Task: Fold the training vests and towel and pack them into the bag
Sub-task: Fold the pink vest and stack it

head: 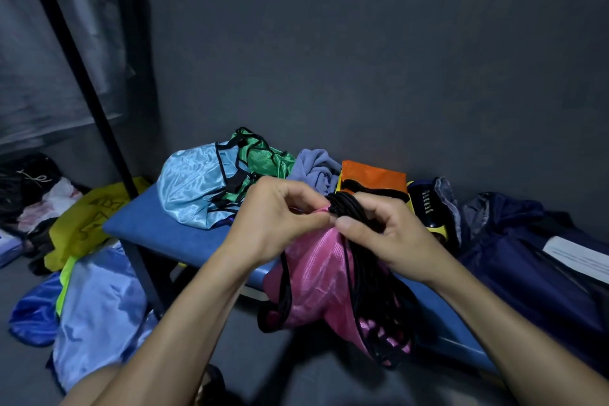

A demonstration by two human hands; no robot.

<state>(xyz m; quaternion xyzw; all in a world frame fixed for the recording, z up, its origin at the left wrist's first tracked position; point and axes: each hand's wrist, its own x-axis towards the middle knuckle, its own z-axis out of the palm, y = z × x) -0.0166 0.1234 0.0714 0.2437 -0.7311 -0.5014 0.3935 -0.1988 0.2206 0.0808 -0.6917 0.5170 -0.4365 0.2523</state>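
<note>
— Pink satin, that one: the pink vest (pixel 316 273) hangs from both hands above the near edge of the blue bench (pixel 158 224), its long axis straight down.

— Who's got hold of it?

— Both. The left hand (pixel 273 221) pinches the top corner between thumb and curled fingers; the right hand (pixel 385 234), touching it on the right, has its fingers closed round the bunched black trim (pixel 346 208).

— And the rest?

— Far left on the bench, a light blue vest (pixel 191 184) tangled with a green vest (pixel 263 158); a lavender towel (pixel 316 168) beside them, then an orange vest (pixel 372 176) already folded. The navy bag (pixel 527 257) lies right, nearer the right hand.

— Next?

— I'd guess the hands part along the top edge to square it.
</note>
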